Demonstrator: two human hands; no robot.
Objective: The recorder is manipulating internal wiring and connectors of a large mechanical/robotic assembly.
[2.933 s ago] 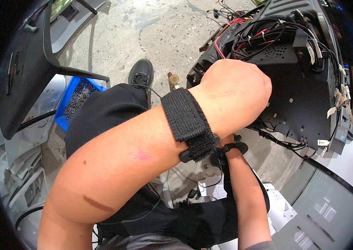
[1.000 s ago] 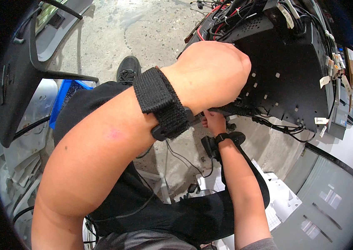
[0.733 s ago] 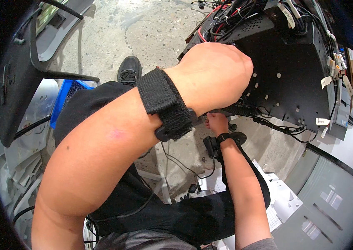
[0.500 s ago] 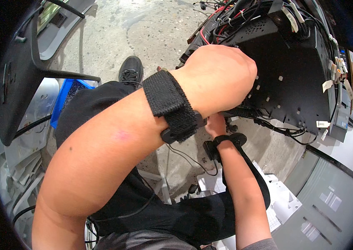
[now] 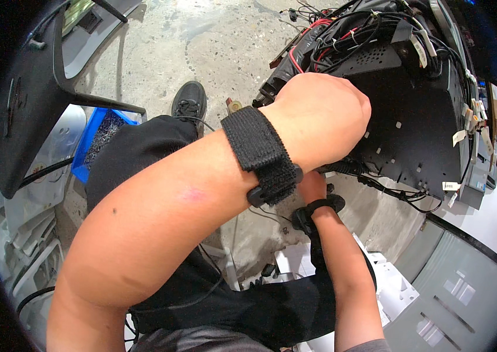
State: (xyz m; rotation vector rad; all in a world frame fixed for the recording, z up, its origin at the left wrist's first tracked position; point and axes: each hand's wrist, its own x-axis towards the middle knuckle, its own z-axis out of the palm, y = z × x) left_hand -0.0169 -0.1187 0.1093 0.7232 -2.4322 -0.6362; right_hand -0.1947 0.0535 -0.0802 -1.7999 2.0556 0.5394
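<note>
My left hand [image 5: 325, 120] is curled over, its back and knuckles showing, against the near side of a black metal panel [image 5: 413, 111]. Its fingers bend under and out of sight, so what they grip is hidden. A black strap [image 5: 258, 144] wraps that wrist. Lower down, my right hand [image 5: 313, 186] is partly covered by the left wrist, close to a black cable bundle [image 5: 377, 182] under the panel. Its fingers do not show. A black band [image 5: 320, 205] with a small device circles the right wrist.
Red and black cables [image 5: 342, 41] coil above the panel. Tagged wires [image 5: 474, 114] hang at its right. A blue bin [image 5: 93, 138] of small metal parts stands left, by a black chair-like frame [image 5: 37, 105]. White parts [image 5: 395, 287] lie below my right arm. My shoe [image 5: 188, 104] rests on concrete.
In the view, my left hand and forearm have shifted slightly right and down. The right hand sits a little lower, still mostly behind the left wrist. The whole scene has shifted slightly.
</note>
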